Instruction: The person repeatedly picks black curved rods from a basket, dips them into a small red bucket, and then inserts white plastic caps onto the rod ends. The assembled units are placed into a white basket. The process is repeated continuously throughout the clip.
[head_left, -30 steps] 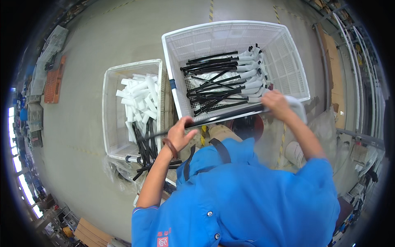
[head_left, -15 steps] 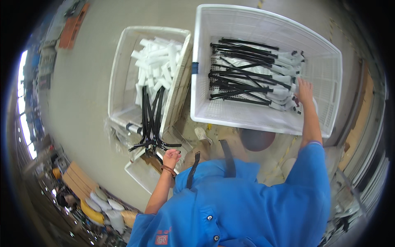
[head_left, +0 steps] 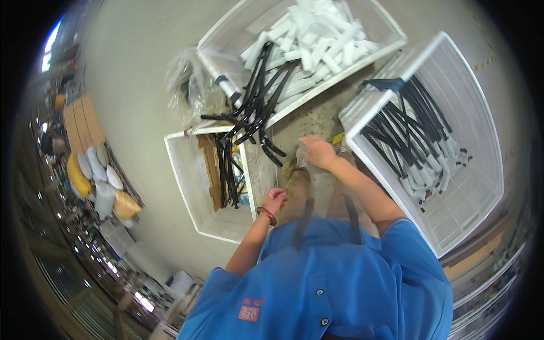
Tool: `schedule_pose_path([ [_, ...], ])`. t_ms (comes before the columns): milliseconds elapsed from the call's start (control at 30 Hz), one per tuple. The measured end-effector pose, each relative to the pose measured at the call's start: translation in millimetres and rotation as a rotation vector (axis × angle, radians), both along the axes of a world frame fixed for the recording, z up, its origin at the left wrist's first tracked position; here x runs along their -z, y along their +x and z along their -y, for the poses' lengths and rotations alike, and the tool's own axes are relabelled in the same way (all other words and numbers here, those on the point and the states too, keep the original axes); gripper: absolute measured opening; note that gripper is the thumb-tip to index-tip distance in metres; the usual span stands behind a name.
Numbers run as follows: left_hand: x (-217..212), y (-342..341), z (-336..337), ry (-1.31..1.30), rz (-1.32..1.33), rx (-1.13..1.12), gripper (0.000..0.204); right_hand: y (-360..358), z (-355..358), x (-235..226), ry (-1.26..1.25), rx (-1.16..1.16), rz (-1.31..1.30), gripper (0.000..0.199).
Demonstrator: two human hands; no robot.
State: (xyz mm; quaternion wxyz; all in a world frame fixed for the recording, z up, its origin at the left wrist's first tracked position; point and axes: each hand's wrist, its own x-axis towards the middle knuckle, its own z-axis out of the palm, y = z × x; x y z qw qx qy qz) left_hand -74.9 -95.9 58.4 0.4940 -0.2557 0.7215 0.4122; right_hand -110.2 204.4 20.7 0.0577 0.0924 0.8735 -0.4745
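My left hand (head_left: 275, 198) is loosely closed beside the rim of a smaller white crate (head_left: 211, 233); anything inside its curled fingers is hidden. My right hand (head_left: 318, 152) hangs over the floor between the crates, fingers stretched forward and seemingly holding nothing. Nearest to it are bent black tubes (head_left: 262, 102), which lean across the front edge of a large white crate (head_left: 340, 76). White foam sleeves (head_left: 317, 39) fill that crate. More black tubes (head_left: 226, 175) stand in the smaller crate, next to a piece of cardboard (head_left: 209, 170).
On the right, another large white crate (head_left: 492, 130) holds black tubes with white-wrapped ends (head_left: 433, 167). Clear plastic film (head_left: 195, 93) lies left of the foam crate. Further left are cardboard (head_left: 85, 124) and white and yellow bundles (head_left: 102, 173). A shelf-like metal structure (head_left: 487, 306) borders the lower right.
My view has swung left, so the crates appear shifted right. My right hand has come out of the right-hand crate to the gap between crates. My left hand stays low and curled.
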Motion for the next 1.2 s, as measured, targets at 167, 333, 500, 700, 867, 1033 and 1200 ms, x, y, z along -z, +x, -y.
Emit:
schedule_pose_path([
  [167,-8.8,22.0,68.0,0.195,-0.012,-0.350,0.030,-108.0,129.1,76.9,-0.314,0.074,0.595,0.042],
  [333,-2.9,46.4,155.3,-0.043,0.004,-0.454,0.029,-122.6,191.4,88.1,-0.499,0.735,0.545,0.043],
  [500,29.0,22.5,207.8,0.122,-0.126,-0.131,0.023,-75.9,34.3,-45.4,-0.214,0.711,0.220,0.029],
  [700,-37.0,-113.0,87.4,0.274,-0.641,0.476,0.028,50.8,-59.1,-340.1,0.212,0.055,0.295,0.035],
  [867,-228.8,-138.7,-88.7,0.988,-1.033,0.861,0.065,143.2,-35.3,-528.7,0.172,0.120,0.329,0.041],
  [1033,-345.2,-68.1,-157.7,1.390,-1.167,1.072,0.078,203.0,-3.2,-573.2,0.367,0.067,0.139,0.041],
  [1200,-280.8,9.9,-169.9,1.420,-0.750,1.469,0.055,213.8,27.1,-442.4,0.228,-0.008,0.110,0.024],
])
